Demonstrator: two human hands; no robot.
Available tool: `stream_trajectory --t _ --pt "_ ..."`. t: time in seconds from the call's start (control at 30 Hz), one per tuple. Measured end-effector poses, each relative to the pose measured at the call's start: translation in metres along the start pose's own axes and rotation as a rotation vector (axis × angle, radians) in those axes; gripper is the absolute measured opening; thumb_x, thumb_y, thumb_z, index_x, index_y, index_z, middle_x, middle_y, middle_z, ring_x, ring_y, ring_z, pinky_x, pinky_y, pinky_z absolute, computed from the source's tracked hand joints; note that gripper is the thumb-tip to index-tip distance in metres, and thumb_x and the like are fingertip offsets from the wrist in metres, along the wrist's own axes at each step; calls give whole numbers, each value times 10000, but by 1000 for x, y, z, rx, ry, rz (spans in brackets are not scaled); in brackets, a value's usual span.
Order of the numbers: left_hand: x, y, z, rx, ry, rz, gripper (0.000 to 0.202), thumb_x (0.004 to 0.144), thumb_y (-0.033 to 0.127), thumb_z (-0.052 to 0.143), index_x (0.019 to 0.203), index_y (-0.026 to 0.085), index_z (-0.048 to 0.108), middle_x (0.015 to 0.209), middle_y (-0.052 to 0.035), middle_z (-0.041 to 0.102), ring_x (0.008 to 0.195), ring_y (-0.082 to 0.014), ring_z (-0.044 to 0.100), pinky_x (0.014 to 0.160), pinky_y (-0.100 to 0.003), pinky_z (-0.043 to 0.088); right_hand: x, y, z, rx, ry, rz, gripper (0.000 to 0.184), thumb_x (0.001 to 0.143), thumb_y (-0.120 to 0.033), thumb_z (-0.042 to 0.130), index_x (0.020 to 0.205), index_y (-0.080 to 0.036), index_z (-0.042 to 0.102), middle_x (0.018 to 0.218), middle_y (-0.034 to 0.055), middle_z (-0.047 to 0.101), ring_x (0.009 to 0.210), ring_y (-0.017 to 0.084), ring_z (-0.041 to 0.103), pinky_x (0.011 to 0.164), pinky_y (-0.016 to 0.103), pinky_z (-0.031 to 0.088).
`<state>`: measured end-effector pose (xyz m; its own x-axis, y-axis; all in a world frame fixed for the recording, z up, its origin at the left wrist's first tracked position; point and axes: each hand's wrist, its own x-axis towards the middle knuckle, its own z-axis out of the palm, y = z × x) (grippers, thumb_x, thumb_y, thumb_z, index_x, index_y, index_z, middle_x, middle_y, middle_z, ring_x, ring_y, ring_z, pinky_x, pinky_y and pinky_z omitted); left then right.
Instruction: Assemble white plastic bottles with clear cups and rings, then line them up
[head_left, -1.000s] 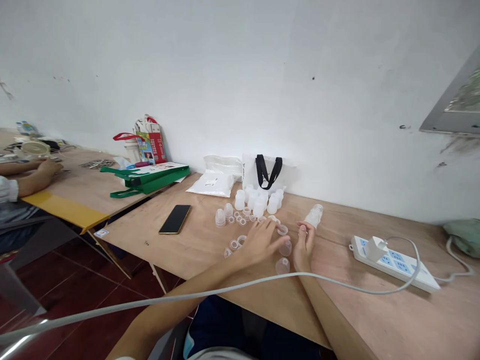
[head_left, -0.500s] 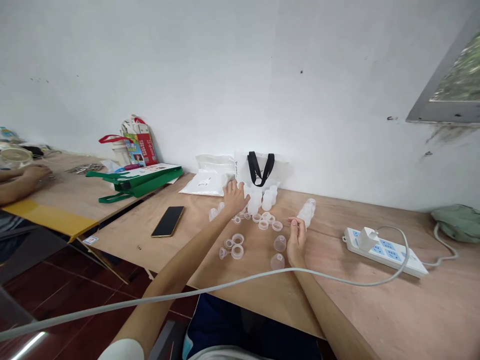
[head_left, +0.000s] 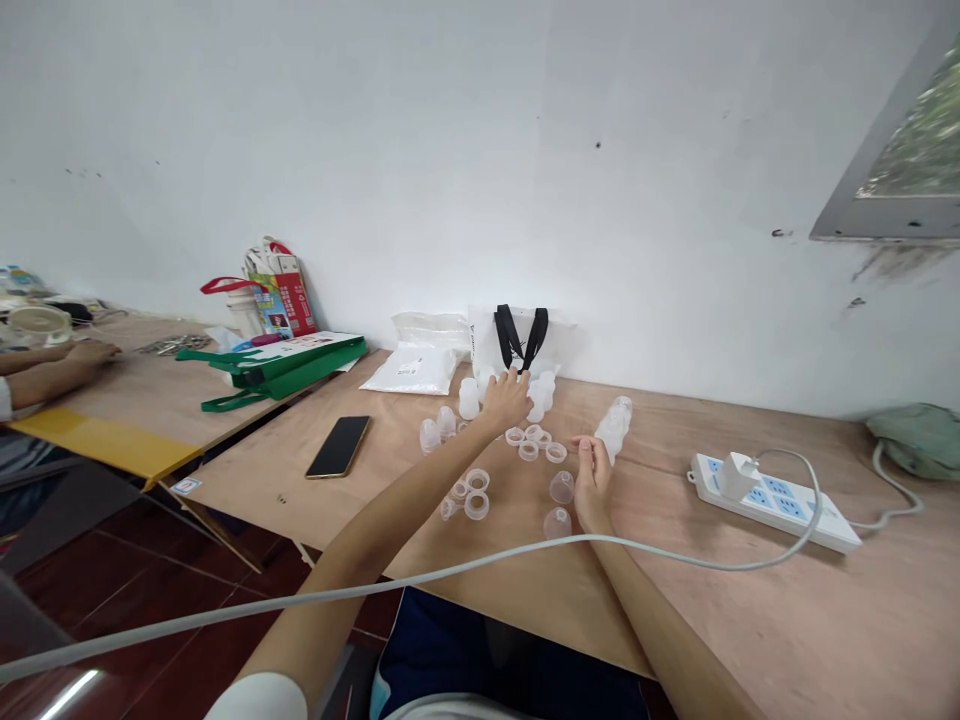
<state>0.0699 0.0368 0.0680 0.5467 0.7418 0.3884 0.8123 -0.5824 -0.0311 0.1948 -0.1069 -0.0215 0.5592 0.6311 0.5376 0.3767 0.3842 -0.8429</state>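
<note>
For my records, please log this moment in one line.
left hand: at white containers; right hand: beside translucent pieces; phone: screen dark

The only view looks from head height near the table (head_left: 825,630), forward and down, toward the wall (head_left: 375,150) behind it.

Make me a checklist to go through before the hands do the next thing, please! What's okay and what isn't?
1. Left hand at the frosted white, rounded plastic bottles: ok.
2. Left hand gripping a bottle: cannot tell; the fingertips are hidden.
3. Right hand touching the translucent plastic pieces beside it: cannot tell.
4. All round, translucent plastic rings visible: cannot tell; the left forearm may hide some.
5. Long white cable clear of our view: not ok; it crosses in front of both forearms.
6. Black rectangular phone away from both hands: ok.
</note>
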Motion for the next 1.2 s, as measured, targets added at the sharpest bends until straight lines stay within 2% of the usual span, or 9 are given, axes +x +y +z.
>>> stream_trajectory --t 0.13,0.3,0.47,0.6,0.7,0.87,1.03,1.2 --pt "9 20 4 5 0 45 332 955 208 522 1280 138 531 1336 -196 563 1238 -339 519 1035 -461 360 1 -2 0 7 6 7 455 998 -614 405 933 -221 624 962 59 665 959 233 609 909 371 450" --pt "25 38 10 2 -32 84 376 948 234 538 1315 152 517 1375 -188 539 1260 -339 499 1064 -479 331 1 -3 0 16 -8 3 440 1003 -598 396 944 -226 624 968 58 665 965 232 615 910 371 458" --pt "41 56 20 4 -68 17 460 941 195 522 1392 120 470 1401 -207 521 1252 -329 526 1027 -450 366 1 -4 0 16 -5 10 422 1008 -577 389 943 -229 620 963 56 665 951 227 613 895 359 456" --pt "49 66 30 7 -104 -68 541 934 188 528 1454 91 414 1519 -252 407 1230 -371 561 973 -468 407 1 -5 0 15 -16 5 407 1015 -553 388 942 -227 620 971 55 667 960 225 609 891 354 448" --pt "52 68 38 -7 -144 -93 546 943 206 531 1465 110 406 1539 -252 393 1212 -368 595 956 -469 434 1 -6 0 11 -30 12 402 1018 -545 389 941 -227 623 978 53 672 968 225 611 888 351 445" --pt "53 65 46 -43 -196 -89 492 955 219 523 1438 181 438 1527 -203 431 1211 -317 622 940 -418 473 2 -7 0 16 -27 24 386 1014 -537 403 942 -231 628 966 46 680 958 220 617 869 344 447" --pt "52 63 43 -57 -208 -80 467 960 165 455 1428 165 450 1515 -198 438 1175 -313 649 915 -425 506 1 -7 1 22 -33 32 387 1013 -536 408 944 -227 630 968 48 679 949 217 617 861 339 443" --pt "53 61 36 -72 -234 -71 493 962 189 475 1452 184 420 1525 -176 427 1175 -294 662 912 -388 525 1 -6 1 41 -48 44 384 1011 -543 411 958 -226 623 986 53 676 921 216 620 848 345 449"
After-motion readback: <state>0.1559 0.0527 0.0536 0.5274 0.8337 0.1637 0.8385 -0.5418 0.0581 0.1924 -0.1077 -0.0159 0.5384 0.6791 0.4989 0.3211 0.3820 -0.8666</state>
